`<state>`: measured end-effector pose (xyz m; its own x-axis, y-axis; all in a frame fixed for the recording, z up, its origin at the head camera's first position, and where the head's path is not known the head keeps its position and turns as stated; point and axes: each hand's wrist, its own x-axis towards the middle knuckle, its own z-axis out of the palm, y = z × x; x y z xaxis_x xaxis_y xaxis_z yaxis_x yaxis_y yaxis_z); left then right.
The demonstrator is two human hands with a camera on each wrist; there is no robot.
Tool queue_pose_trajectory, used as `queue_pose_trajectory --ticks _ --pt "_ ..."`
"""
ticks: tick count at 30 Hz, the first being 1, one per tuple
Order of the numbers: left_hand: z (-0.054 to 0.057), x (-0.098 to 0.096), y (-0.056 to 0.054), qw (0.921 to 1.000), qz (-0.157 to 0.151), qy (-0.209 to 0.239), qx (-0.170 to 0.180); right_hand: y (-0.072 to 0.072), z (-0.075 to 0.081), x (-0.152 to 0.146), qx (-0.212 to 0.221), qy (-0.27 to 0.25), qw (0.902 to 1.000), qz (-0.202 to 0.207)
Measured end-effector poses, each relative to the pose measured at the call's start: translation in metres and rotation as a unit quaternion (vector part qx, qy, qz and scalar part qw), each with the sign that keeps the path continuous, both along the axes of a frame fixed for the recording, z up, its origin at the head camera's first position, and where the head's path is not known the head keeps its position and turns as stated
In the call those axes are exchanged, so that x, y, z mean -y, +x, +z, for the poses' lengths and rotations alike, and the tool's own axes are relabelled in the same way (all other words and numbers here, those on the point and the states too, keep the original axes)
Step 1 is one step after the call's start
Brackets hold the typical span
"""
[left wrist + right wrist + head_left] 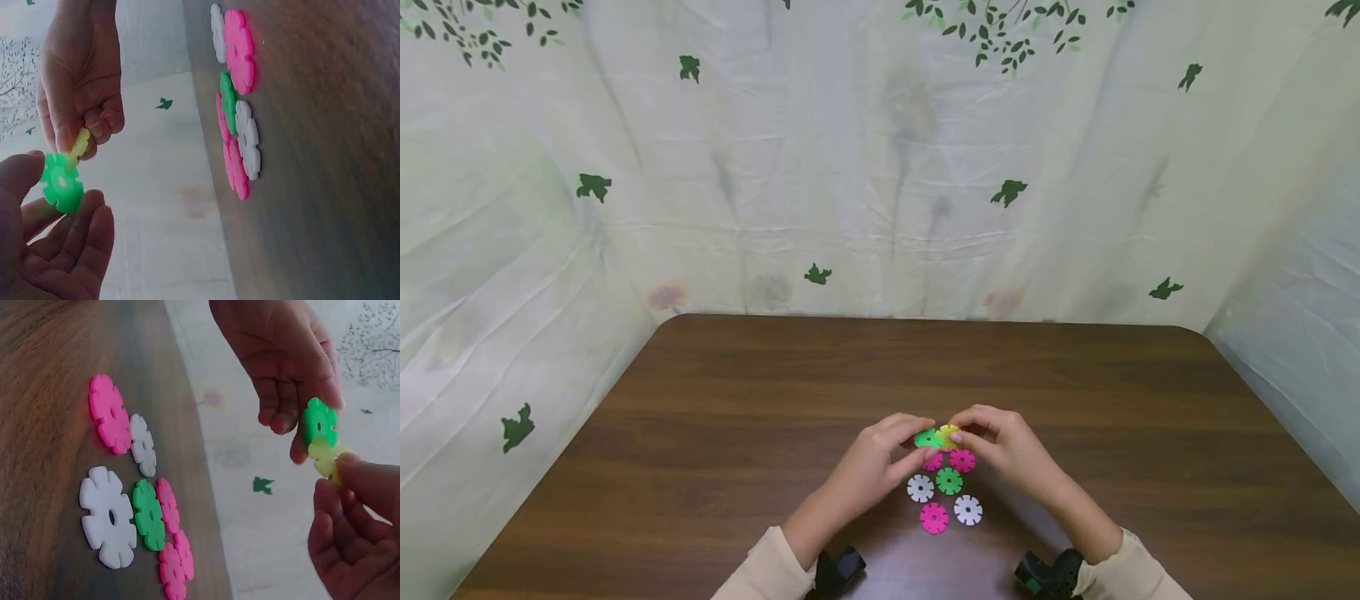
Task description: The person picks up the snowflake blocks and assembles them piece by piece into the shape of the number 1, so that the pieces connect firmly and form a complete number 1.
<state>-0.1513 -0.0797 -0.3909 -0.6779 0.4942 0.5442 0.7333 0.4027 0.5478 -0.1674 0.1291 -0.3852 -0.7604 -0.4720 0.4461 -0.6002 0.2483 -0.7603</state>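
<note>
My left hand (876,458) pinches a green notched disc (62,182), a flower-shaped plastic piece with a small centre hole, between thumb and fingers. A yellow notched disc (326,459) is pinched in my right hand (1015,450). The two discs meet edge to edge at an angle, held up above the table; how deep their slots engage I cannot tell. Below the hands lie loose discs: a green one (949,481), a white one (921,488), another white one (967,510), and several pink ones, the nearest pink disc (934,518) at the front.
A brown wood-grain table (737,467) spreads out around the hands. Behind and beside it hangs a pale cloth (865,167) printed with green leaves. Black devices (842,571) are strapped at both wrists, close to the tabletop.
</note>
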Motion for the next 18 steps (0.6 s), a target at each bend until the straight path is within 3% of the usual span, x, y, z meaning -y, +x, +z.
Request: queue_pose_trajectory --ticks 5,10,14,18 --pt "0.002 -0.003 0.005 0.9982 0.029 -0.035 -0.040 0.002 0.001 0.002 0.105 -0.007 0.9944 -0.011" --pt "0.000 -0.006 0.007 0.9910 0.060 -0.044 -0.111 0.007 0.003 0.010 0.158 -0.016 0.9871 -0.025" --pt "-0.002 -0.006 0.006 0.9848 0.079 -0.049 -0.147 0.008 0.004 0.012 0.157 -0.022 0.9872 -0.019" --pt "0.000 -0.002 0.003 0.9867 0.084 -0.039 -0.133 0.004 0.000 0.002 0.124 -0.013 0.9919 -0.024"
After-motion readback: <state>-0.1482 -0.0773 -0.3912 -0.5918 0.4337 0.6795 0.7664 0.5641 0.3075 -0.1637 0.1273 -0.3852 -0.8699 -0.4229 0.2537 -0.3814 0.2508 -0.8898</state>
